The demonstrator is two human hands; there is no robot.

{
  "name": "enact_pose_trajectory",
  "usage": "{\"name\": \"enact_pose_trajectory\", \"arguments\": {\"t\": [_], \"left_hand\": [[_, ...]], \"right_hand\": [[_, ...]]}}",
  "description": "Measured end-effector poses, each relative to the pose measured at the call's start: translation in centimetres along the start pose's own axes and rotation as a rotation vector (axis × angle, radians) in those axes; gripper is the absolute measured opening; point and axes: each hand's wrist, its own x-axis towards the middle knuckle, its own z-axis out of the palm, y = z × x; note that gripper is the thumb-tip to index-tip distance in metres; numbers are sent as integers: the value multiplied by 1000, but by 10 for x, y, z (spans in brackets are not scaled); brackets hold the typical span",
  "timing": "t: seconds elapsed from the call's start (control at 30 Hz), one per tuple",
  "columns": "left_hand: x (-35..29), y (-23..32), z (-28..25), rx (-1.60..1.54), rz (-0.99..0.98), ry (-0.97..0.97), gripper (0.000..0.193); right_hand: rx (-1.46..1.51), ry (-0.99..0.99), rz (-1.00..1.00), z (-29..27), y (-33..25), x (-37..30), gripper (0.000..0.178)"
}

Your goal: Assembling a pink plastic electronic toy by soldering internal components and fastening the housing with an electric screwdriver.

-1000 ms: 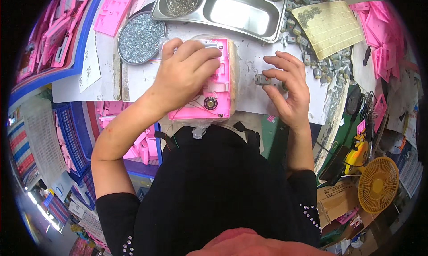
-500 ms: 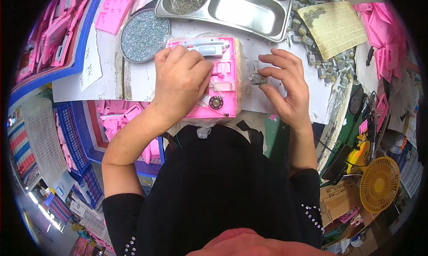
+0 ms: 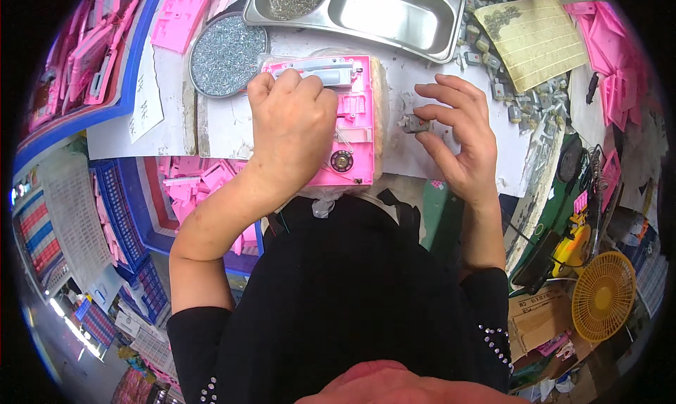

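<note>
1. A pink plastic casing (image 3: 355,107) is lying inner side up by the near edge of the paper-covered workbench (image 3: 486,165), resting on a plastic-wrapped pad (image 3: 379,115)
2. Inside it, a long grey piece (image 3: 331,76) is running along the far edge, and a round black disc (image 3: 342,162) is sitting by the near right corner
3. The left hand (image 3: 292,122) is covering the casing's left part, its fingers curling tightly inward; what they are gripping, I cannot tell
4. The right hand (image 3: 465,136) is hovering just beyond the casing's right edge, thumb and index finger pinching a small grey part (image 3: 417,124), the other fingers spreading loosely
5. A round dish of screws (image 3: 192,73) is standing toward the workbench's far left corner, with a metal tray (image 3: 394,17) sitting along the far edge
6. More grey parts (image 3: 517,107) are lying scattered toward the right edge, a yellowish sheet (image 3: 539,45) partly covering them
</note>
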Motion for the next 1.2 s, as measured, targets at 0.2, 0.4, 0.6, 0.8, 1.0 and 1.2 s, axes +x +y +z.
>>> {"name": "enact_pose_trajectory", "arguments": {"t": [0.2,0.4,0.6,0.8,1.0,1.2], "left_hand": [[-2,1,-10,-56,-19,-97,8],[-9,7,-17,-179,-52,-210,22],[-13,1,-19,-292,-78,-283,30],[-28,-5,-18,-543,-193,-160,31],[-38,-2,-5,-441,-139,-27,31],[-38,-6,-10,-287,-50,-103,30]], "right_hand": [[5,2,-8,2,2,1,32],[0,1,-5,4,1,1,33],[-18,-3,-21,9,-2,5,33],[-59,-3,-82,27,-5,14,34],[-104,-33,-99,39,1,22,32],[-133,-64,-73,48,-1,28,30]]}}
